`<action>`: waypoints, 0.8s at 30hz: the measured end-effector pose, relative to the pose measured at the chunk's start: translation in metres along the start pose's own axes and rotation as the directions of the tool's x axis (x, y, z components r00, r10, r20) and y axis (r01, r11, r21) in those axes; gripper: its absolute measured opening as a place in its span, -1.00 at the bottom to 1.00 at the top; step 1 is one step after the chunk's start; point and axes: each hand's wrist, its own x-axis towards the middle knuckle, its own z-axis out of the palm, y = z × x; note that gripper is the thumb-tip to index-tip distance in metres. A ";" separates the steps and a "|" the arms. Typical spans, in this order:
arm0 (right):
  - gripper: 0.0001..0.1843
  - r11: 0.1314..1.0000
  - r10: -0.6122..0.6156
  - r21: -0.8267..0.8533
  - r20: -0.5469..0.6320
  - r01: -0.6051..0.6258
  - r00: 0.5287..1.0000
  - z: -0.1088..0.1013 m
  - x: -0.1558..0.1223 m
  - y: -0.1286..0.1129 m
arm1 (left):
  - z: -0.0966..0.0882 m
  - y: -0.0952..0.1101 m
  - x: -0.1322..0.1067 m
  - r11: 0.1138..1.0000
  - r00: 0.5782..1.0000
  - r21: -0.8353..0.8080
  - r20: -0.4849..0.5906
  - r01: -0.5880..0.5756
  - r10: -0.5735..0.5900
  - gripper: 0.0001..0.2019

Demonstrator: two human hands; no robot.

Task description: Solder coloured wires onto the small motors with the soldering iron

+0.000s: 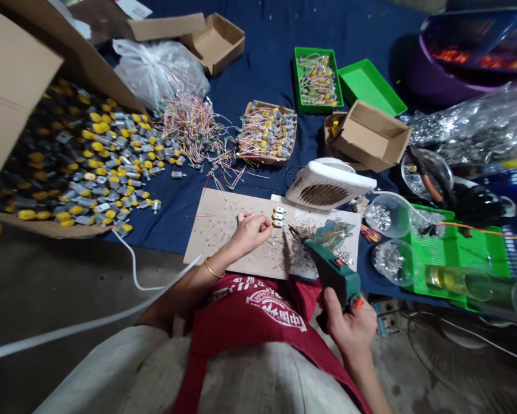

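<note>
My right hand [348, 325] is closed round the grip of a green soldering gun [332, 269], whose tip points up-left toward three small motors [278, 217] lined up on a scorched cardboard work board [223, 236]. My left hand [250, 231] rests on the board just left of those motors, fingers curled in a pinch near them; what they pinch is too small to make out. A gold bangle is on my left wrist.
A big tipped carton [12, 86] spills a heap of motors with yellow caps [94, 167] at left. Wired motors fill a small box [267, 133] and a green tray [317, 80]. A white fan [327, 185], clear bowls [390, 215] and a white cable [133, 270] surround the board.
</note>
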 end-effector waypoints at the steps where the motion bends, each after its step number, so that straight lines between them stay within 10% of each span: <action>1: -0.62 1.000 0.020 -0.003 0.001 -0.020 1.000 0.001 0.000 0.001 | 0.000 0.000 0.000 1.000 1.000 0.000 0.003 0.002 -0.002 -0.90; 24: -0.49 0.996 0.081 0.038 -0.042 -0.079 0.996 0.002 -0.003 0.007 | 0.004 -0.002 0.001 0.999 0.999 0.031 0.022 0.038 -0.039 -0.90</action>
